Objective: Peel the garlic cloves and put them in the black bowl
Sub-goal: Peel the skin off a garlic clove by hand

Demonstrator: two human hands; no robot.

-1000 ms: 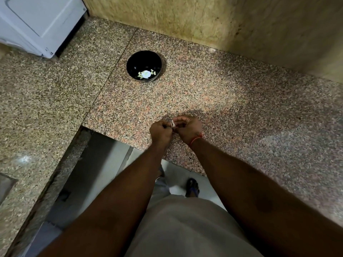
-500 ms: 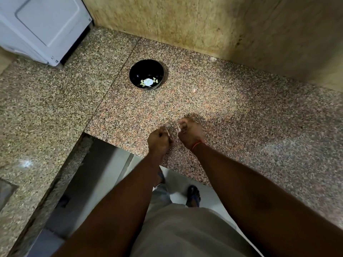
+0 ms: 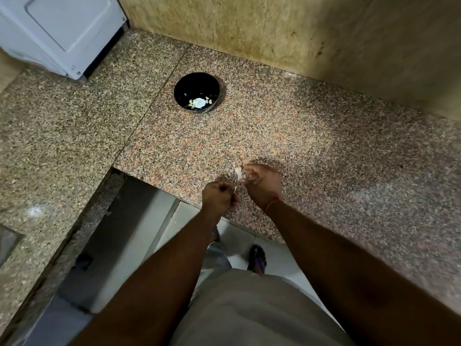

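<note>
The hands are pulling apart now: the right hand (image 3: 262,183) is pinching the garlic clove (image 3: 239,173), the left hand (image 3: 218,197) curling around torn skin (image 3: 235,188). Peeling is progressing; the black bowl (image 3: 197,92) is waiting at eleven o'clock.

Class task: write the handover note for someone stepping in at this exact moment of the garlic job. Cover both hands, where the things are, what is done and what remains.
Left hand: fingers curled, pinching a pale scrap of skin at its fingertips.
Right hand: fingers curled round a garlic clove, with pale skin showing at the fingertips.
Both hands hang low over the near edge of the granite counter, slightly apart.
Black bowl: farther back on the counter, upright, with a few peeled cloves in it.
Done: some cloves peeled and in the bowl.
Left: finish peeling this clove and drop it in the bowl. No other unpeeled garlic is in view.
</note>
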